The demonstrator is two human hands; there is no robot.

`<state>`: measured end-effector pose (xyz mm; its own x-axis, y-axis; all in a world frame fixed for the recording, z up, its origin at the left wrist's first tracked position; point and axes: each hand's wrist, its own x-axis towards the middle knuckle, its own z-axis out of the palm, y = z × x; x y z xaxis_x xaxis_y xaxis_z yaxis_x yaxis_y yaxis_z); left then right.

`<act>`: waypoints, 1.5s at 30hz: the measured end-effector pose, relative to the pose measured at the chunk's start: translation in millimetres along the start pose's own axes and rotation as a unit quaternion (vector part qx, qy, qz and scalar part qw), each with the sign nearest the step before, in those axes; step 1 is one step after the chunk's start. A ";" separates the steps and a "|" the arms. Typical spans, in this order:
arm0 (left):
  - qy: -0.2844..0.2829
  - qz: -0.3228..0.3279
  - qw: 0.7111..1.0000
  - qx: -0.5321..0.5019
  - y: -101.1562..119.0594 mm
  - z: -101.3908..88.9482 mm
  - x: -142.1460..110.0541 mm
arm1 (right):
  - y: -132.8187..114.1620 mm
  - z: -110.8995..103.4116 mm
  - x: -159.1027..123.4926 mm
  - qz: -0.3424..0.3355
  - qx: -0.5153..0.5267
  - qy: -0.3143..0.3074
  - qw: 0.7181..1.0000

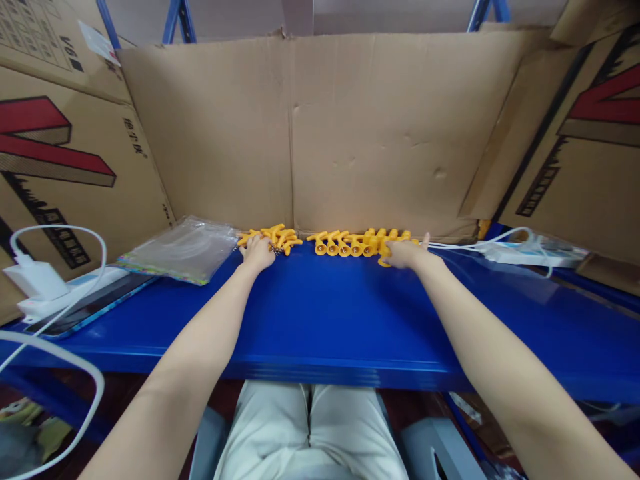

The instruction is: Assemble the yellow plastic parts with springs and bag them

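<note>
Straight out at twelve o'clock in the head view, a row of yellow pieces (345, 244) runs along the blue table (315, 313), several round, cup-like ends facing the person, with small shiny bits inside. The right hand (404, 254) touches the row's right end, one finger raised; whether the other fingers pinch a piece I cannot tell. Toward eleven, the left hand (258, 253) rests at a loose yellow pile (281, 235), fingers bent; their grip is partly hidden, so I cannot tell it either. At half past ten lies a flat, see-through plastic bag (175, 250) with a coloured edge. Cardboard boxes stand at ten (60, 160) and two (595, 173), contents hidden. A cardboard panel (360, 133) backs the table at twelve.
</note>
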<state>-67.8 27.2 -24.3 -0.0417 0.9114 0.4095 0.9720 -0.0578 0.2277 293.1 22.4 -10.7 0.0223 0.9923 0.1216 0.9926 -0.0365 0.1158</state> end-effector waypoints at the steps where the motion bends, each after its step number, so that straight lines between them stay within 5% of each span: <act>1: 0.010 -0.009 1.000 0.005 2.6 0.0 -0.4 | 0.3 1.1 1.6 0.000 0.003 -0.006 1.000; 10: -0.012 0.052 0.998 0.015 24.6 -1.8 -7.1 | -5.0 -3.4 -1.6 -0.003 0.030 -0.013 0.999; 17: -0.016 0.032 0.998 0.048 28.5 -8.3 -12.3 | -23.1 -19.4 -21.3 0.005 0.043 -0.023 0.999; 26: 0.081 0.035 0.996 -0.006 29.0 -7.6 -7.3 | -29.6 -25.1 -27.0 -0.005 0.038 -0.031 0.999; 35: 0.176 0.103 0.975 -0.084 49.2 -11.7 -9.6 | -31.7 -29.8 -32.9 -0.007 0.055 -0.042 0.998; 45: 0.094 0.119 0.986 -0.074 58.2 -10.0 -12.7 | -26.5 -17.5 -19.9 -0.044 0.082 -0.003 0.996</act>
<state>-13.0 8.1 -7.4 0.1284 0.7739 0.6202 0.9158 -0.3326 0.2253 264.3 1.5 1.2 -0.0653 0.9915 0.1129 0.9969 0.0698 -0.0367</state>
